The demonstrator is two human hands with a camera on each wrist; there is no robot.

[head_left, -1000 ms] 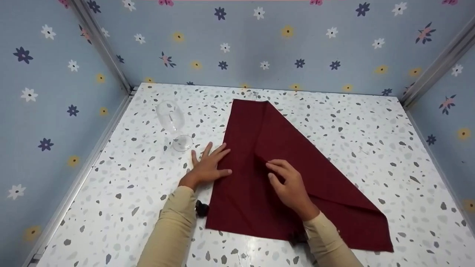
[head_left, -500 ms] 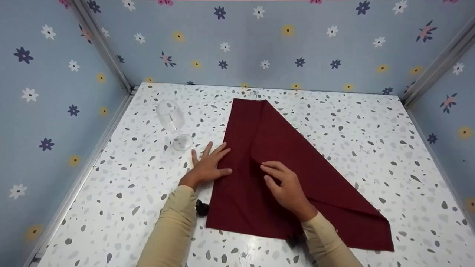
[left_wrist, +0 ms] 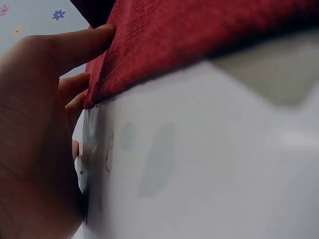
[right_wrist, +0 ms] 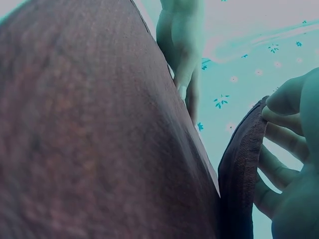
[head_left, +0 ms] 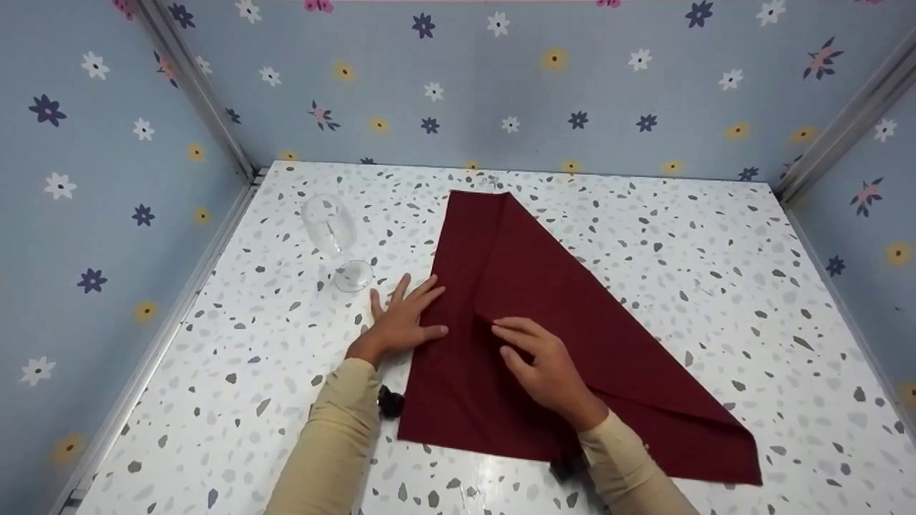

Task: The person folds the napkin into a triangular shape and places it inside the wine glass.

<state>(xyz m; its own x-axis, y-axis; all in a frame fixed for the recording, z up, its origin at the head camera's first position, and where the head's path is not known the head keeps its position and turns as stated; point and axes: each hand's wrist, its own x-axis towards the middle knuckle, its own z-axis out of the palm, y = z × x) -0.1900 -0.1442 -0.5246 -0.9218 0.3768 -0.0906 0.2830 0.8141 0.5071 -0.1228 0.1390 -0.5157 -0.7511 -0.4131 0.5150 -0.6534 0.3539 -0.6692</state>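
Observation:
A dark red cloth napkin point(head_left: 465, 372) lies on the speckled table, its upper right part folded over along a diagonal edge. My left hand point(head_left: 396, 325) rests with spread fingers on the napkin's left edge; the left wrist view shows the thumb and fingertips touching the cloth point(left_wrist: 149, 45). My right hand point(head_left: 547, 368) pinches the turned-over corner between thumb and fingers and holds it slightly raised over the lower layer. In the right wrist view that lifted cloth edge point(right_wrist: 242, 169) sits at the fingertips of the right hand point(right_wrist: 286, 144).
A clear stemmed glass point(head_left: 330, 227) lies on its side left of the napkin, close beyond the left fingertips. Flowered panels point(head_left: 501, 79) enclose the white speckled table point(head_left: 715, 286) at the back and both sides.
My right hand has moved a little to the left, drawing the folded corner with it. The diagonal fold has shifted slightly. The left hand stays in place.

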